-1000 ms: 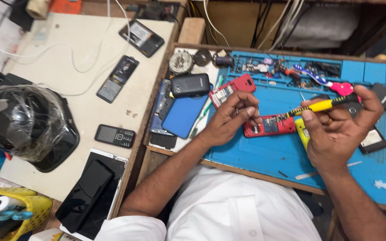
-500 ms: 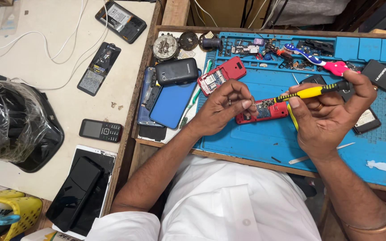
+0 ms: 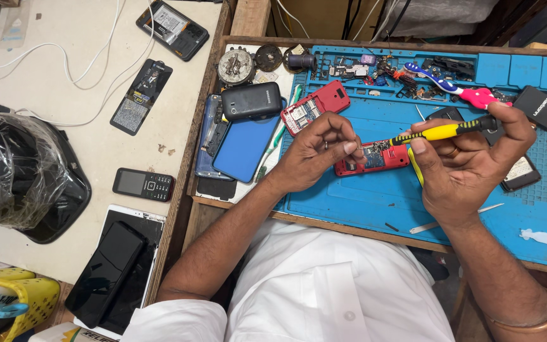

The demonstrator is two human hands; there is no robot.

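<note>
An opened red phone (image 3: 378, 158) lies on the blue work mat (image 3: 362, 202). My left hand (image 3: 318, 155) sits at the phone's left end with thumb and fingertips pinched together; anything between them is too small to see. My right hand (image 3: 470, 168) grips a yellow and black screwdriver (image 3: 441, 131). The screwdriver lies nearly level, with its tip pointing left over the phone's circuit board, close to my left fingertips.
A second red phone part (image 3: 314, 107), a black phone (image 3: 251, 101) and a blue phone (image 3: 242, 149) lie left of my hands. A pink and blue toothbrush (image 3: 451, 85) and small parts line the mat's far edge. A wrapped helmet (image 3: 14, 171) and more phones (image 3: 142, 183) are on the white table.
The view has shifted, so the bench sits lower in the picture. Both hands stay at the red phone, and my right hand still holds the screwdriver on it.
</note>
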